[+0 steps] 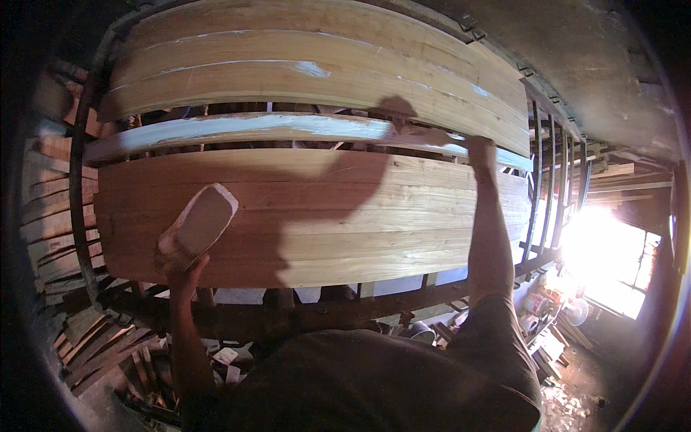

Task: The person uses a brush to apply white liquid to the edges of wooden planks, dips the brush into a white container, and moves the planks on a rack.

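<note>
My left hand (180,255) grips a pale, rounded-rectangular container (207,219), open at the top and whitish inside, held tilted above the near wooden panel (374,230). At the right, my right hand (481,153) is closed at a narrow board (237,129) streaked with whitish glue-like paste along its length. What its fingers hold, if anything, is hidden. That board lies between the near panel and a far panel (309,79), with gaps on both sides. White smears mark the far panel's seams. Shadows of me fall across the wood.
A dark metal frame (81,187) surrounds the panels, with bars (551,169) at the right. Stacked wood (57,201) stands at the left; offcuts (147,371) lie below. A bright opening (608,259) and a small fan (577,312) are at the right.
</note>
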A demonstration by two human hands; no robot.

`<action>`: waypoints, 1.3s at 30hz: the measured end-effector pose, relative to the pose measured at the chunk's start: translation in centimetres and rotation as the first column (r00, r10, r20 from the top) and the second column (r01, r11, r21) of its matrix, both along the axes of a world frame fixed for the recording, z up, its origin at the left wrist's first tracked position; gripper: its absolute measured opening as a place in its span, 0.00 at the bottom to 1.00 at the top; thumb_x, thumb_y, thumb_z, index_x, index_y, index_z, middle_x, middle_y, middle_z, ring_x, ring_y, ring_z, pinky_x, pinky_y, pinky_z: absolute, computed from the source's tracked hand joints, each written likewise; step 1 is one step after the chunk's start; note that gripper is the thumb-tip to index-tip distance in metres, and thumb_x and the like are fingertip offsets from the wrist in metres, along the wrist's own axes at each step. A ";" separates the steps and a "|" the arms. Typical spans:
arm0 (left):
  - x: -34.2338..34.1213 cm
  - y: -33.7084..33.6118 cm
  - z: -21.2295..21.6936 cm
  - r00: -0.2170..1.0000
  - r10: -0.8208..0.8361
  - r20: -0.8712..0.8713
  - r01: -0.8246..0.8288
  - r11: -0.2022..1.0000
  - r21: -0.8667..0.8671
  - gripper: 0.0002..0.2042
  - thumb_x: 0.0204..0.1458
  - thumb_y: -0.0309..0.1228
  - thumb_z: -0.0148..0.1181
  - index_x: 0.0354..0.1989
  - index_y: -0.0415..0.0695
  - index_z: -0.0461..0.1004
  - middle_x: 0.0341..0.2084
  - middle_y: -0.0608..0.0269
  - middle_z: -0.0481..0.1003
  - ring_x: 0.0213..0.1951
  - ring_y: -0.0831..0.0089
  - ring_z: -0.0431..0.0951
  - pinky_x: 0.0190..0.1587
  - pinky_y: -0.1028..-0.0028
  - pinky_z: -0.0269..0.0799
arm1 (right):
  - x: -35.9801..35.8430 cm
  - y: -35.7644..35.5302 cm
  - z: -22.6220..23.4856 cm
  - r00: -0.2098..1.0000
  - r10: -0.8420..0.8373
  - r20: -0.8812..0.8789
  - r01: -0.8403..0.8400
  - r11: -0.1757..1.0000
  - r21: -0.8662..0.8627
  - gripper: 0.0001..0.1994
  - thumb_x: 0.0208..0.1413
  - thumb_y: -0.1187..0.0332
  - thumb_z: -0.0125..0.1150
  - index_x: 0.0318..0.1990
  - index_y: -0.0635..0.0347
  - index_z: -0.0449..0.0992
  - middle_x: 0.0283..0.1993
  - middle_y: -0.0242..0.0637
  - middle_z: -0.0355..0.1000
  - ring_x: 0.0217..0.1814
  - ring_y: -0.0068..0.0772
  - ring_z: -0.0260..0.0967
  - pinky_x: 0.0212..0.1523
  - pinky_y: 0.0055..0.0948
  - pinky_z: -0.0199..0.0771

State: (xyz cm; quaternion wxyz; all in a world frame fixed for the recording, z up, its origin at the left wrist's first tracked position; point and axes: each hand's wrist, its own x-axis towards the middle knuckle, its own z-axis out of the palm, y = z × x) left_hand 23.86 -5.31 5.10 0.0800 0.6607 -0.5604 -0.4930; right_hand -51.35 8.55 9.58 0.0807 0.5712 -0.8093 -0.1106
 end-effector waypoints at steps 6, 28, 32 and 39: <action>6.1 0.6 -10.0 0.993 0.118 0.011 -0.119 0.982 0.150 0.33 0.48 0.43 0.69 0.60 0.39 0.66 0.60 0.55 0.66 0.60 0.61 0.64 0.63 0.64 0.57 | 21.0 -15.7 -5.3 0.769 0.153 0.620 0.024 0.963 -0.268 0.11 0.46 0.60 0.62 0.31 0.55 0.81 0.32 0.45 0.77 0.36 0.47 0.75 0.40 0.41 0.75; 6.7 -0.3 -12.1 0.961 0.171 -0.217 -0.082 0.926 0.368 0.24 0.54 0.37 0.63 0.57 0.38 0.71 0.56 0.60 0.69 0.56 0.68 0.67 0.60 0.68 0.62 | 14.2 -4.9 0.6 0.963 0.222 0.152 -0.134 0.886 -0.445 0.06 0.46 0.72 0.56 0.33 0.51 0.75 0.27 0.38 0.72 0.30 0.45 0.73 0.30 0.44 0.73; 8.0 -0.1 -12.6 0.969 0.135 -0.207 -0.064 0.946 0.319 0.24 0.54 0.37 0.63 0.57 0.39 0.71 0.56 0.60 0.69 0.55 0.68 0.68 0.59 0.68 0.63 | 13.0 -4.8 0.8 0.894 0.166 0.415 0.067 0.868 -0.492 0.06 0.51 0.74 0.53 0.32 0.52 0.76 0.32 0.39 0.75 0.34 0.47 0.74 0.32 0.41 0.74; 2.1 0.2 -6.7 0.979 0.170 -0.116 -0.131 0.949 0.286 0.29 0.50 0.39 0.67 0.59 0.39 0.69 0.57 0.59 0.68 0.57 0.66 0.67 0.59 0.65 0.63 | -9.1 9.9 0.9 0.917 -0.320 -0.238 0.325 0.946 -0.022 0.08 0.53 0.64 0.55 0.33 0.54 0.79 0.31 0.41 0.76 0.34 0.44 0.77 0.36 0.45 0.77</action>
